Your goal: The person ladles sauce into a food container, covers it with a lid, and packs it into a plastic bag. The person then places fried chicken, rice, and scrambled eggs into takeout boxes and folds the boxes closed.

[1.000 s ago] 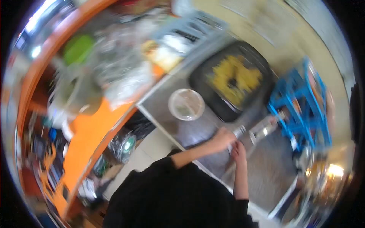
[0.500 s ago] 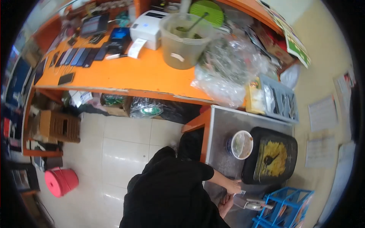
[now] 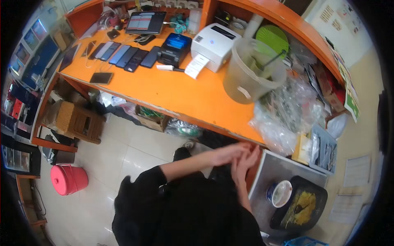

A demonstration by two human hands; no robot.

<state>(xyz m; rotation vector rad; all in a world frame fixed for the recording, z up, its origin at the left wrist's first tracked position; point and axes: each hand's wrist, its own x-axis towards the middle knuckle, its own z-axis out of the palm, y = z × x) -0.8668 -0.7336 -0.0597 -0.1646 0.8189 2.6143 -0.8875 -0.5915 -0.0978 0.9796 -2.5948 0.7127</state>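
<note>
My left hand (image 3: 230,154) and my right hand (image 3: 243,165) meet in front of the orange counter (image 3: 176,92), close to its front edge. They touch or overlap, with some motion blur. The fingers of both look stretched out, and I see nothing held in either. To the right, on the metal table (image 3: 262,174), stands a white and blue tub (image 3: 280,193) with something clear inside. Beside it lies a black tray (image 3: 281,219) of yellow food, with a dark spoon or ladle (image 3: 298,209) in the food.
The counter holds phones (image 3: 135,60), a tablet (image 3: 145,22), a label printer (image 3: 215,46), a translucent bucket (image 3: 240,78) and clear plastic bags (image 3: 283,110). A cutlery bin (image 3: 324,151) stands by the wall. A pink bucket (image 3: 69,179) and brown stools (image 3: 84,123) stand on the floor.
My hands have left the metal table, where they were by a clear, handled item, and come together at the counter's edge. The view has shifted left.
</note>
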